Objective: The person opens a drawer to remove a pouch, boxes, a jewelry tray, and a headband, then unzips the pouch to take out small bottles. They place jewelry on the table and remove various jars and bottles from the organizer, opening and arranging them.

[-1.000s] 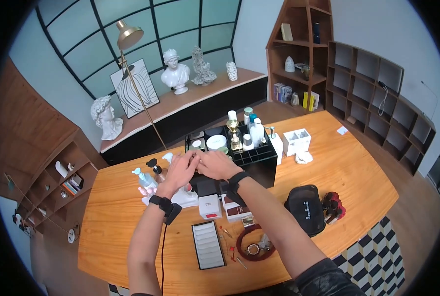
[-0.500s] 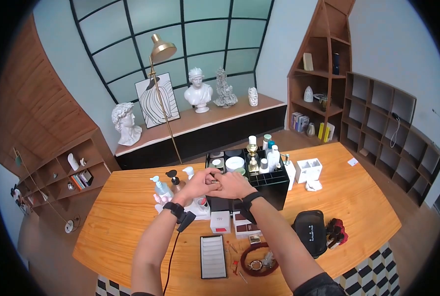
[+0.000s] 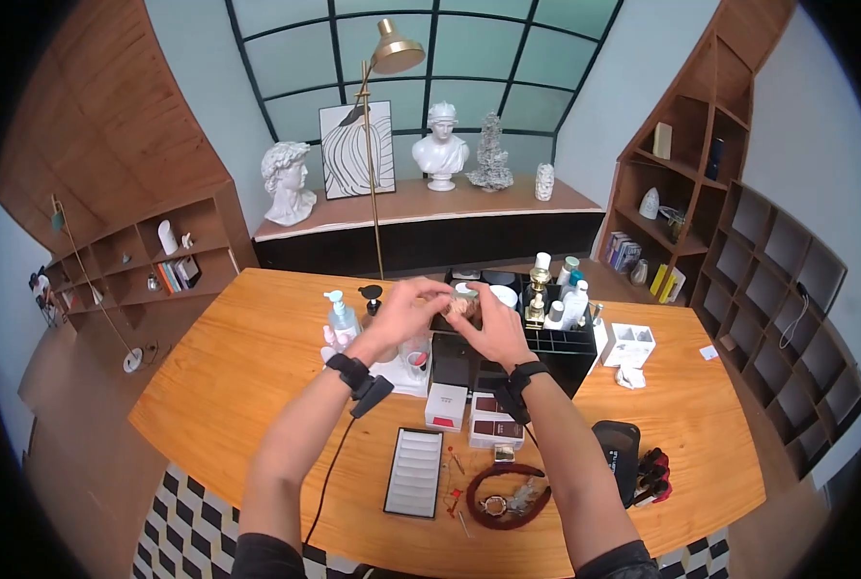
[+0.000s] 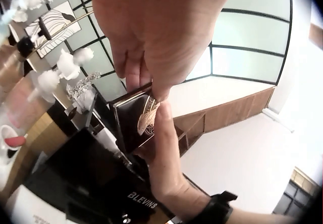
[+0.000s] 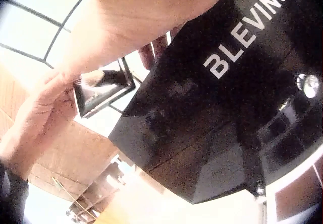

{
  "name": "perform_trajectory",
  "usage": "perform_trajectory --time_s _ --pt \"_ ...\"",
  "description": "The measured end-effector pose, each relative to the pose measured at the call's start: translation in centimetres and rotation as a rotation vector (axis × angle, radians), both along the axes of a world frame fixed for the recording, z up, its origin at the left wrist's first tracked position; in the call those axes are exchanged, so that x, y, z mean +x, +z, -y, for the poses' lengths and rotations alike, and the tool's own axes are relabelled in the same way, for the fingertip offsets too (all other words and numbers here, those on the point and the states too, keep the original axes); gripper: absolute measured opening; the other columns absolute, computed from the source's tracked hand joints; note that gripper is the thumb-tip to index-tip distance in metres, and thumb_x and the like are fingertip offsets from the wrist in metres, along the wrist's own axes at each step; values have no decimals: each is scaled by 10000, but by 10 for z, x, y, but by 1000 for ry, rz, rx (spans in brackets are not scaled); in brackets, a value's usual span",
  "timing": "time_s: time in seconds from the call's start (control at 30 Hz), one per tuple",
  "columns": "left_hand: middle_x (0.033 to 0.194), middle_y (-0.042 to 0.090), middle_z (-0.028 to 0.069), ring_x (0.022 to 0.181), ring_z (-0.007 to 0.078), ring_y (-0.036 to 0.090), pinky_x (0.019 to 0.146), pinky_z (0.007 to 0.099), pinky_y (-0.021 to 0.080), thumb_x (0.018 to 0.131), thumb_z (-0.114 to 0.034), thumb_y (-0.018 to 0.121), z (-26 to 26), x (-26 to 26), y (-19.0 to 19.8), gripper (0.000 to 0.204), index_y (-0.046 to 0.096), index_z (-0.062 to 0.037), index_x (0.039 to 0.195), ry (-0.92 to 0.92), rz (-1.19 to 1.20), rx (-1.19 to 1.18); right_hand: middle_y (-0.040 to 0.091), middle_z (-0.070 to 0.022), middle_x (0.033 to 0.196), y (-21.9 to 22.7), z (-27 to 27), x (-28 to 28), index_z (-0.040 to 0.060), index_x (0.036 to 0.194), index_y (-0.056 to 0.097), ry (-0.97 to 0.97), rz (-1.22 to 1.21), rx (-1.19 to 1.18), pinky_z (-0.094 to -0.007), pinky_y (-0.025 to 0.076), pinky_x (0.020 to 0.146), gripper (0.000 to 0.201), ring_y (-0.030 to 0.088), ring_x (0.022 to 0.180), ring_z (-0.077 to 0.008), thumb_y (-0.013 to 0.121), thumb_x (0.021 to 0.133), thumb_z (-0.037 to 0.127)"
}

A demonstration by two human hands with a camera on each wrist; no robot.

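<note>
Both hands meet above the front of a black organizer box [image 3: 573, 362]. Between them is a small dark square case [image 4: 132, 112] with a shiny metallic rim and a gold patterned ornament [image 4: 147, 122] on its face. My left hand [image 3: 409, 314] grips the case from the left, its fingertips at the upper edge. From the other side my right hand [image 3: 498, 333] holds it, with the thumb lying along the face beside the ornament. Seen from the right wrist, the case [image 5: 103, 94] shows a mirror-like rim, and the palm covers part of it.
Bottles [image 3: 573, 304] fill the organizer's right side. Pump bottles [image 3: 342, 314] stand left of the hands. Nearer are small boxes [image 3: 446, 405], a white-slotted tray [image 3: 414, 473], a dark red ring-shaped band [image 3: 479, 516] and a black pouch [image 3: 612, 458]. A white divided holder [image 3: 629, 344] stands right.
The hands, earlier close together over the organizer, have spread slightly, and the case with its gold ornament now shows between them. The head view has turned left.
</note>
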State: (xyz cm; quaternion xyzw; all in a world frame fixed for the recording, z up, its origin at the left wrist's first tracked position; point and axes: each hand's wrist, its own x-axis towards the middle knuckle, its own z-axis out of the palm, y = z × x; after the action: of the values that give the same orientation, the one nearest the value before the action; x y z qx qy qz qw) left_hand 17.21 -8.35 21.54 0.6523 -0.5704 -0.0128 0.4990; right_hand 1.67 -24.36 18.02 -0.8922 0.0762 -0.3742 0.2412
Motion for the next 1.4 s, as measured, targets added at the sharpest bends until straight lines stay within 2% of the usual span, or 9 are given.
perform_trajectory --time_s 0.1,0.2,0.37,0.5,0.67,0.83,1.0,1.2,1.4 --pt "1036 793 56 907 96 702 809 293 571 1043 -153 713 -28 13 7 253 770 -3 1238 -34 -210 -93 718 -228 1086 0 -1 2 43 1202 624 -20 52 95 -511 548 867 504 697 1017 -435 684 1003 502" --pt "1131 781 59 1054 112 712 919 283 573 1064 -192 709 -74 24 2 273 757 9 1243 18 -361 43 670 -169 973 -13 10 12 40 1037 682 -115 120 -117 -532 500 854 282 659 962 -411 645 1028 319" --pt "1129 769 26 1037 83 681 928 274 554 1070 -208 713 -159 29 -85 287 748 6 1260 29 -488 339 684 -143 984 -10 24 7 53 1017 708 -129 -34 -301 -505 528 867 273 678 986 -383 704 960 320" --pt "1128 773 24 1022 90 676 932 274 544 1067 -200 716 -224 3 -159 272 756 1 1247 0 -634 392 713 -169 1148 10 47 -5 90 1060 789 -28 -607 -353 -480 545 1025 356 628 1240 -377 787 902 409" --pt "1124 790 48 1023 103 687 929 289 556 1064 -182 713 -268 -33 -202 256 760 14 1221 -75 -644 520 722 -174 1169 32 62 -3 99 1129 795 140 -716 -416 -451 543 1022 463 651 1214 -381 826 856 471" --pt "1070 800 103 997 154 719 912 307 562 1062 -170 700 -281 -67 -195 232 756 10 1196 -56 -532 531 772 -174 1094 55 59 5 110 1197 799 154 -904 -460 -426 583 929 565 739 1058 -352 846 805 514" --pt "1064 726 146 955 269 711 860 357 574 1010 -184 747 -287 -85 -194 220 755 -39 1175 45 -123 486 786 -158 1075 69 48 11 112 1201 801 59 -1019 -416 -412 598 888 605 767 1006 -331 872 767 527" --pt "1054 699 149 989 332 681 851 395 568 975 -199 773 -285 -97 -166 276 738 -45 1200 148 -74 493 794 -164 1089 75 62 11 110 1221 803 113 -1037 -424 -411 597 887 707 763 1033 -338 903 696 574" --pt "1061 704 170 1017 362 677 856 418 566 975 -179 749 -256 -87 -132 238 736 -20 1152 65 44 416 803 -158 1042 75 58 11 110 1248 793 59 -1034 -558 -398 603 855 770 767 978 -347 917 649 578"
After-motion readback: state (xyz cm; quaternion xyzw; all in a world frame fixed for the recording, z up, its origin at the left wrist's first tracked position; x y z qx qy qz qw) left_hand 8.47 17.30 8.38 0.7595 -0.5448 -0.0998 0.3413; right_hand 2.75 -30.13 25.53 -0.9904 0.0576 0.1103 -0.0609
